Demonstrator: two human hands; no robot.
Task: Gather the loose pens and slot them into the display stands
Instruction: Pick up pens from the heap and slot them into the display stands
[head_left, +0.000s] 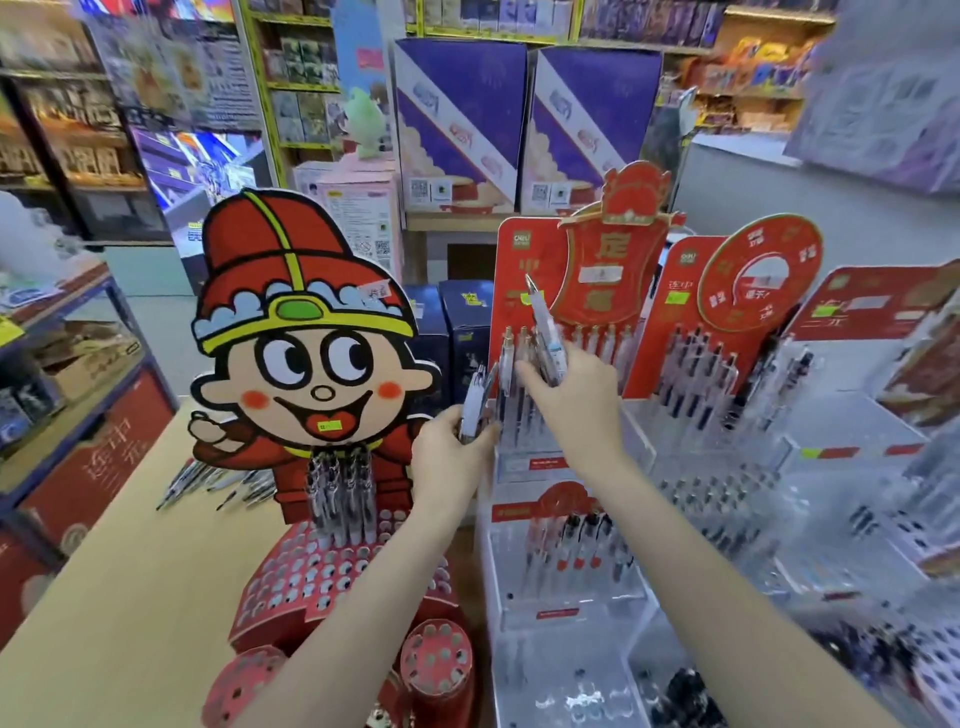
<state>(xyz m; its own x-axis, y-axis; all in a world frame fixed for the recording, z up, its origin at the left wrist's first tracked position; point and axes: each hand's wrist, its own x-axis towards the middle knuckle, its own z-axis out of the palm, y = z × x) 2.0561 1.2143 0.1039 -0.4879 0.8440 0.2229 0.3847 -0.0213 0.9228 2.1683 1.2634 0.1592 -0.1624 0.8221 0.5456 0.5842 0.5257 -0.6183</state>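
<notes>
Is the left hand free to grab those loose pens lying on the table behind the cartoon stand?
Probably not right now. The left hand already grips a bunch of pens, and the loose pens lie beyond the tall cartoon stand, which blocks the straight path; it would have to reach around.

Only one view on my end, a wide-angle head cam looking forward and down. It sits close over the table (130, 561), display stands (566, 551) right up front, shop shelves (62, 130) behind.

Only bits readable: a white "deli" logo on the tall red backboard (521, 240) behind the pens, again on the red backboard (688, 258) right of it. Everything else is too blurry.
</notes>
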